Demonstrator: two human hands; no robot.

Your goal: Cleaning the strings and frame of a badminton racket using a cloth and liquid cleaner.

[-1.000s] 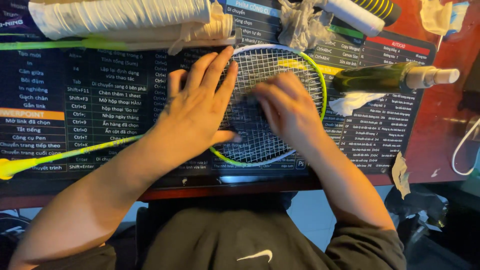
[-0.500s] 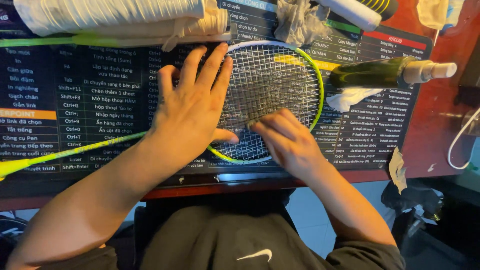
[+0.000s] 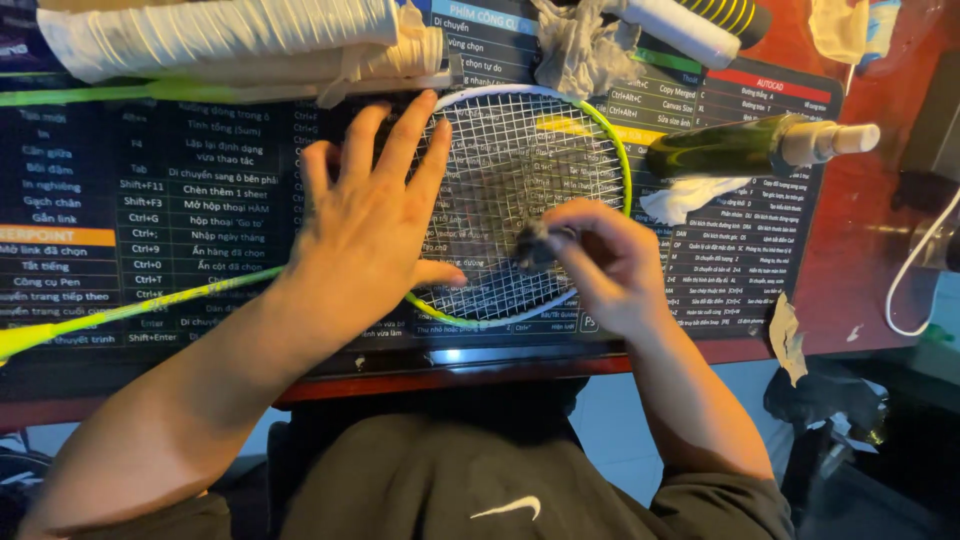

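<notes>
Reddish wood shows along the right side of the bench, most of which lies under a dark printed mat covered in columns of small text. On the mat, near the middle of the bench and closer to its front edge, lies a badminton racket, its yellow-green frame flat and its white string bed facing up, the shaft running off toward the left front corner. The left hand lies open and spread, palm down, over the left part of the strings and frame, seemingly pinning the racket so it cannot slide. The right hand is closed around a small dark object held against the strings near the lower right of the head; what that object is cannot be told, as it is blurred. Just beyond the racket head's right side a green spray bottle lies on its side with a crumpled white tissue beneath it, within easy reach. Along the far edge rest a white wrapped roll, another wad of tissue and a white grip handle.
</notes>
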